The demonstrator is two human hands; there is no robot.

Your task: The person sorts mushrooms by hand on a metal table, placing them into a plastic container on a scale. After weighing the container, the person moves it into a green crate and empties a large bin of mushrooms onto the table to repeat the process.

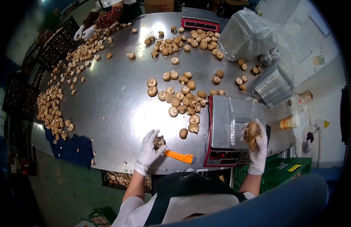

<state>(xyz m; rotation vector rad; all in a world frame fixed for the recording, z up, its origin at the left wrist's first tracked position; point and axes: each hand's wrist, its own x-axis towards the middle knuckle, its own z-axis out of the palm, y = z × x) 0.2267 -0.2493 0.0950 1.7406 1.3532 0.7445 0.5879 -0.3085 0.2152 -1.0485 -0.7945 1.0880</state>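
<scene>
My left hand (149, 151), in a white glove, is closed round a brown mushroom (159, 142) near the table's front edge. Just right of it lies an orange tool (179, 156). Over the red-framed scale (221, 132), my gloved right hand (257, 142) holds several mushrooms (252, 132) in its fingers. A clear plastic tray (236, 131) sits on the scale's plate, partly hidden by that hand. Loose mushrooms (176, 102) lie in a group left of the scale.
More mushrooms (50, 108) line the table's left side, near a blue cloth (75, 149). At the back are a second scale (200, 20) and a plastic bag (247, 36). Stacked trays (274, 85) and a cup (290, 122) stand right. A co-worker's gloved hands (84, 33) show top left.
</scene>
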